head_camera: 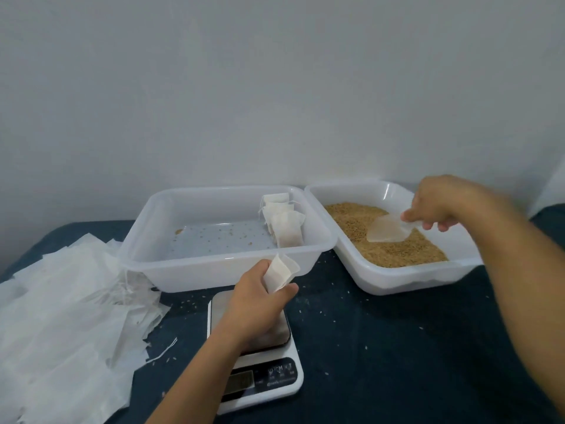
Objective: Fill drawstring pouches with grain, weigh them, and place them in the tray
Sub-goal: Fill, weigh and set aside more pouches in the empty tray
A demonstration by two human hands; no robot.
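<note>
Scale [255, 359], white plastic with a steel plate, is set at the near edge of the dark blue cloth [397, 347]; open cloth, dotted with stray grains, is left to its right. Loose white pouches [61, 316], thin and crumpled, are heaped at the left, overlapping the cloth's left edge and touching the tray. Tray [214, 275], translucent, square with rounded rims, is placed behind the scale; its floor is mostly bare, and three filled pouches [282, 223] are leaned against its right wall. Bin [394, 278], same plastic, is tilted just right of the tray, rims nearly touching, and holds tan grain [397, 252]. Left hand [260, 304] is held above the scale plate, fingers curled round an open-mouthed pouch [279, 272] near the tray's front rim. Right hand [437, 206], blurred, is pinching a clear scoop [386, 229] resting on the grain.
</note>
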